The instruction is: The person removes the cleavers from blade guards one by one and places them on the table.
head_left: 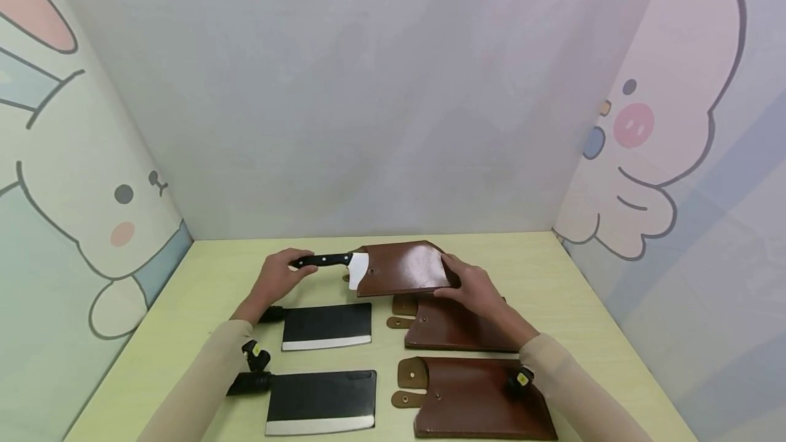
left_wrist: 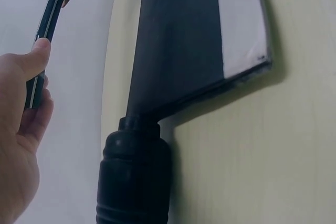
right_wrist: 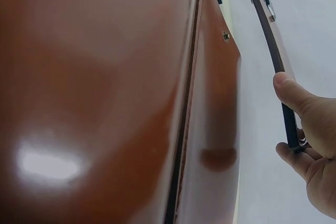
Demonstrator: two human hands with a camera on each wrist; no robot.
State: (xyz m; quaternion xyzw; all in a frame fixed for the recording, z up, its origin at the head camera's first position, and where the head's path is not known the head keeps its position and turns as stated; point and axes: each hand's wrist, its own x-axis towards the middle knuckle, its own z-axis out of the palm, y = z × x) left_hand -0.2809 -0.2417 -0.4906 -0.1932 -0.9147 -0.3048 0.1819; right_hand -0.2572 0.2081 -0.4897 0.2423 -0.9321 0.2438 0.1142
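My left hand (head_left: pixel 279 278) grips the black riveted handle (head_left: pixel 325 260) of a cleaver, which the left wrist view also shows between thumb and fingers. Most of the cleaver's blade (head_left: pixel 359 270) is inside a brown leather sheath (head_left: pixel 399 269); only a bright strip near the handle shows. The sheath's far end is held by my right hand (head_left: pixel 475 286), thumb on one side and fingers on the other, as the right wrist view (right_wrist: pixel 315 129) confirms. Both sheath and cleaver are raised above the table, roughly level.
Two black-bladed cleavers, a farther one (head_left: pixel 327 326) and a nearer one (head_left: pixel 322 401), lie at the left. To their right lie two brown sheaths, one behind (head_left: pixel 451 326) and one in front (head_left: pixel 479 394), with strap tabs facing left. Walls border the pale yellow table (head_left: pixel 233 264).
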